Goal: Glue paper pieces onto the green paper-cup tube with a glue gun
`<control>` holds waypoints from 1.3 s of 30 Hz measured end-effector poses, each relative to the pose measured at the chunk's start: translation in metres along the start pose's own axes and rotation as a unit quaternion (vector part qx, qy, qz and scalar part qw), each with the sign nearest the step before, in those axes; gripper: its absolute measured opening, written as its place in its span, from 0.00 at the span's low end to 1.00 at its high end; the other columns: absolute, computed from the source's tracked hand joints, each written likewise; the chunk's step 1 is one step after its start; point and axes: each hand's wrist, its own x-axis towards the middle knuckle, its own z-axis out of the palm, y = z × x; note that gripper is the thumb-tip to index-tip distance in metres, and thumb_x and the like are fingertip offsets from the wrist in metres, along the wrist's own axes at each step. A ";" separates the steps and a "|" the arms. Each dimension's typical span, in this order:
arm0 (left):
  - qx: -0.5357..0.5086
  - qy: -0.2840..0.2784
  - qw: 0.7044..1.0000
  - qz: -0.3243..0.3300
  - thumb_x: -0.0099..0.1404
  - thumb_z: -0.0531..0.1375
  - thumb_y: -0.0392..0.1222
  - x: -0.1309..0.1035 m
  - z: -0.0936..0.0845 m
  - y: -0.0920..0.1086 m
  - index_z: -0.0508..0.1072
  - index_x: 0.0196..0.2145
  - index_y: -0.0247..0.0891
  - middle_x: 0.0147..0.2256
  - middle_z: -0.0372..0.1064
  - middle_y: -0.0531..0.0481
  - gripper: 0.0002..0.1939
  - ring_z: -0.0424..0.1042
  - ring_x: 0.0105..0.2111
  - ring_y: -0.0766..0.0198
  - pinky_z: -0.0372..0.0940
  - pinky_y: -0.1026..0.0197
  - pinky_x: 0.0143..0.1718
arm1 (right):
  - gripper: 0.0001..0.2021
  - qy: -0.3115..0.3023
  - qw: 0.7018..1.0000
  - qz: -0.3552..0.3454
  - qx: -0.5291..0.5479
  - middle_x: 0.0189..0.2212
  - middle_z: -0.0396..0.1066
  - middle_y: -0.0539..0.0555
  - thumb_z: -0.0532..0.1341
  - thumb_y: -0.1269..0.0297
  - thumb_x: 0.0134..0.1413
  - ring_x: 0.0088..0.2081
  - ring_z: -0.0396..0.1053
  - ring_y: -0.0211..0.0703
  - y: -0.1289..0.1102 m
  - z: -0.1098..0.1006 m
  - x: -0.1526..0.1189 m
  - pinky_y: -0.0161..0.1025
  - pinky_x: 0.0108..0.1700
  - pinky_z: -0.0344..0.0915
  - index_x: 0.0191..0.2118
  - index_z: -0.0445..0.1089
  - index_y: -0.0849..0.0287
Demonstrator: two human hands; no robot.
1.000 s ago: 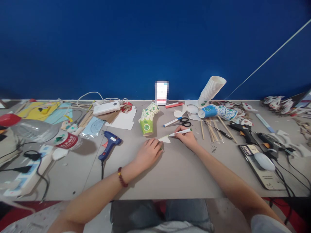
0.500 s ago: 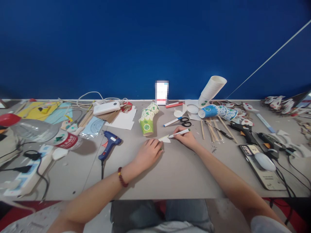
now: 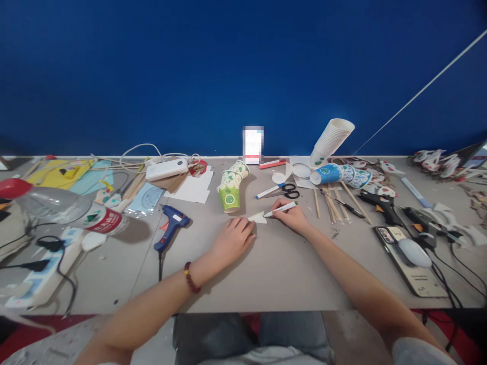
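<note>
**Light marker (image 3: 286, 207), flimsy paper piece (image 3: 260, 218)**

We hold the white marker in our right hand (image 3: 291, 218), its fingers pinched close around the barrel near the tip, which points left at the paper piece. Whether the tip touches, we cannot tell. The paper piece lies between our hands, just beyond the left fingertips. Our left hand (image 3: 233, 237) rests palm down with its fingers together; something green shows by its thumb, but we cannot tell whether it is gripped.

We judge the marker light, stiff and smooth, best held low on the barrel. The paper piece should be thin, easily creased and apt to slide, so pressing flat along its near edge suits it better than pinching.

The grey table (image 3: 274, 274) looks smooth and hard beneath both hands. Beyond the left hand lies a green paper cup (image 3: 230, 197); beyond the right, scissors (image 3: 289, 191); left of the left hand, a blue glue gun (image 3: 172, 229). A plain blue wall (image 3: 243, 66) rises behind everything.
</note>
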 end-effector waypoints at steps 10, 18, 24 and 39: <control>0.011 0.000 1.000 0.005 0.70 0.52 0.42 -0.001 0.001 -0.001 0.66 0.53 0.35 0.43 0.68 0.41 0.16 0.66 0.46 0.51 0.64 0.50 0.45 | 0.02 0.002 0.999 0.015 0.030 0.21 0.69 0.47 0.60 0.67 0.41 0.25 0.64 0.38 -0.003 0.001 -0.001 0.34 0.29 0.61 0.23 0.69 0.58; 0.006 -0.001 1.000 0.004 0.70 0.53 0.41 0.000 0.000 0.000 0.66 0.53 0.36 0.43 0.69 0.42 0.16 0.67 0.46 0.52 0.64 0.50 0.45 | 0.02 -0.002 0.999 0.020 0.041 0.20 0.68 0.47 0.59 0.66 0.40 0.25 0.64 0.38 -0.006 0.001 -0.001 0.34 0.30 0.61 0.22 0.67 0.57; 0.009 -0.003 1.000 0.003 0.70 0.52 0.42 0.000 0.001 0.000 0.66 0.53 0.37 0.43 0.68 0.42 0.16 0.66 0.46 0.52 0.64 0.50 0.45 | 0.02 -0.001 0.998 0.022 0.056 0.18 0.66 0.46 0.59 0.67 0.39 0.23 0.62 0.36 -0.005 0.001 0.000 0.33 0.28 0.59 0.21 0.67 0.58; 0.025 0.009 1.000 0.005 0.70 0.52 0.42 0.000 0.002 0.001 0.66 0.53 0.34 0.41 0.67 0.42 0.16 0.66 0.44 0.52 0.64 0.51 0.44 | 0.02 0.051 0.990 0.027 0.132 0.15 0.63 0.45 0.59 0.67 0.37 0.20 0.59 0.36 0.004 0.003 0.003 0.33 0.22 0.55 0.20 0.66 0.57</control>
